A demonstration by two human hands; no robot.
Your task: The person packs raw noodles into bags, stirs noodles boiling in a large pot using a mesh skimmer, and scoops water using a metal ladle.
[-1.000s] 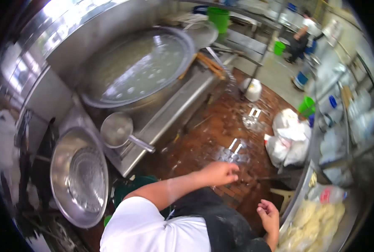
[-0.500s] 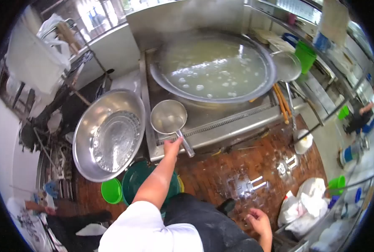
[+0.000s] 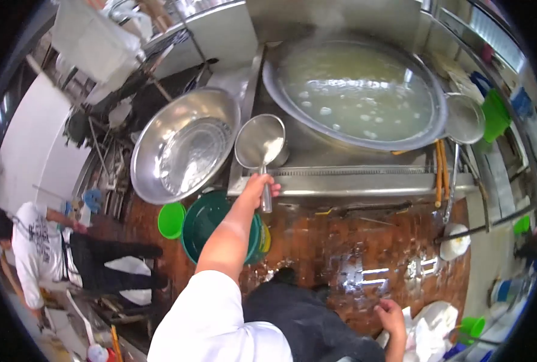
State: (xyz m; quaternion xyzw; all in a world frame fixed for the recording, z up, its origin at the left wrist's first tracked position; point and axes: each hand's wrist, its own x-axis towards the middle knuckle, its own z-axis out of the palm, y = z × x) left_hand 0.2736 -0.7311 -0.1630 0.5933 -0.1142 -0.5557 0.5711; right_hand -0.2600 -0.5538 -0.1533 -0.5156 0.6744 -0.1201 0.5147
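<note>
My left hand (image 3: 261,187) is closed around the handle of a metal dipper (image 3: 257,142), a deep round scoop. The dipper is at the left front corner of the steel stove, its mouth tilted up toward me; light glints inside it. To its left stands a wide steel basin (image 3: 151,163), tilted, with what looks like shallow water in it. A huge round wok (image 3: 274,99) of cloudy, steaming, bubbling liquid fills the stove behind. My right hand (image 3: 391,316) hangs low at my side with loosely curled fingers, holding nothing, above the wet floor and near white plastic bags (image 3: 434,332).
A green tub (image 3: 191,232) and a bright green bucket (image 3: 171,221) stand on the floor below the basin. A long-handled strainer (image 3: 464,118) lies right of the wok, beside wooden sticks (image 3: 442,172). At left, a person (image 3: 45,247) in a white shirt bends over.
My left hand has closed around the dipper's handle, and the dipper is tilted more toward me. The view has swung left, bringing the bending person into sight. My right hand still hangs low.
</note>
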